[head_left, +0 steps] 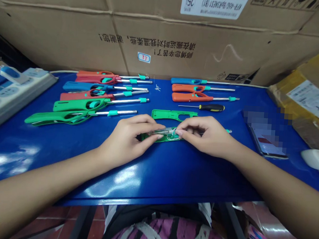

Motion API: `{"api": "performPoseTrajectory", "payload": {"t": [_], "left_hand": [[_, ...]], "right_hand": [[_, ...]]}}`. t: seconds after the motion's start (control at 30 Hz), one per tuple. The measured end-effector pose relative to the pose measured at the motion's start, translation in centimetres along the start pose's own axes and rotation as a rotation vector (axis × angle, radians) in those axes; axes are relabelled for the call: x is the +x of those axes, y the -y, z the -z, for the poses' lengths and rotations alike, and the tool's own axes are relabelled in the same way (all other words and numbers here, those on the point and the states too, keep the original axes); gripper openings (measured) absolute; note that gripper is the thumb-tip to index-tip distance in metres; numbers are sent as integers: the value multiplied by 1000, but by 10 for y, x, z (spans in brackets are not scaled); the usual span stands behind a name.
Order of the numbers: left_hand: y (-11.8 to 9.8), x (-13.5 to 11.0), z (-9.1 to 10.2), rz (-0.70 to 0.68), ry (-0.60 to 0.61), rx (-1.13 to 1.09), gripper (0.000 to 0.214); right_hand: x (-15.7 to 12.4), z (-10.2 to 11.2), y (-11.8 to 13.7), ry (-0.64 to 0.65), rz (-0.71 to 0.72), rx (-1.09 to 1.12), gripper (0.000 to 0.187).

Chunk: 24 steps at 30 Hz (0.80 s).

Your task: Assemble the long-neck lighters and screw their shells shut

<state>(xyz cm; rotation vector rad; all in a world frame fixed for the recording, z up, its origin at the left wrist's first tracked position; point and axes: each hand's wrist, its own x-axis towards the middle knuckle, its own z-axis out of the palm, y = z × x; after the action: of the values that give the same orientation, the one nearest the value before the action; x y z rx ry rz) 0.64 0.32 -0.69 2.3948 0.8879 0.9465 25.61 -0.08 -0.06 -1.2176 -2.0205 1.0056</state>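
My left hand (128, 139) and my right hand (204, 135) meet over an opened green lighter half (163, 137) lying on the blue table (156, 169). Both hands pinch a clear fuel tube with thin wires (166, 131) set in that half. A metal nozzle tip (229, 131) pokes out past my right hand. The other green shell half (173, 115) lies just behind, empty.
Several long-nosed lighters in green, blue and orange lie at back left (96, 94); three more at back right (199, 93). A black-handled screwdriver (206, 107), a phone (268, 140), a power strip (18, 85), cardboard boxes (164, 37) and a white object (316, 159) surround them.
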Motion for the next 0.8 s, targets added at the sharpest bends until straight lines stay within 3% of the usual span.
{"api": "performPoseTrajectory", "payload": {"t": [0.17, 0.4, 0.53, 0.8], "left_hand": [[-2, 2, 3, -20, 38, 2, 22], [-4, 4, 11, 1, 204, 67, 21], [-5, 5, 14, 12, 248, 93, 20], [0, 5, 13, -42, 257, 132, 19]], "right_hand": [[0, 0, 0, 14, 55, -65, 15], [-5, 8, 3, 15, 248, -413, 16], [-5, 10, -1, 73, 265, -553, 27], [-5, 10, -5, 88, 294, -641, 29]]}}
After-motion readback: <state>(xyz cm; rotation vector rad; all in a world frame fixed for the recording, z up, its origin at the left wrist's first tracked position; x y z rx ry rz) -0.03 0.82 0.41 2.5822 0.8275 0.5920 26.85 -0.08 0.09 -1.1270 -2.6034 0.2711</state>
